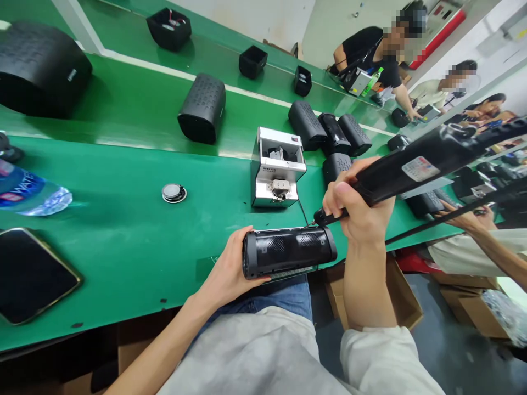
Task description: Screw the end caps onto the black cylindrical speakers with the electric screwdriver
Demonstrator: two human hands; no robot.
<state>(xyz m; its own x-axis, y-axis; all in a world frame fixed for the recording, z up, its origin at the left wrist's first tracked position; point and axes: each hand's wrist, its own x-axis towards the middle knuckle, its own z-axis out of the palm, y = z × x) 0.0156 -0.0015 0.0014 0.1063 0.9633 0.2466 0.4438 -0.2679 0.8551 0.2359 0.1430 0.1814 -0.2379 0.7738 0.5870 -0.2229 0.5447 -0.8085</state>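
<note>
My left hand is closed around the left end of a black speaker housing, which lies on its side at the table's front edge, perforated patches facing up. In my right hand is a black electric screwdriver, held at a slant with its fingers wrapped round the body. The driver's tip meets the housing's upper right edge; whether a screw sits there is too small to tell. Just behind the housing stands a silver screw feeder.
A small round metal-rimmed part lies left on the green table, beyond it a phone and a water bottle. Black speaker shells stand on the green belt behind. Co-workers sit along the right.
</note>
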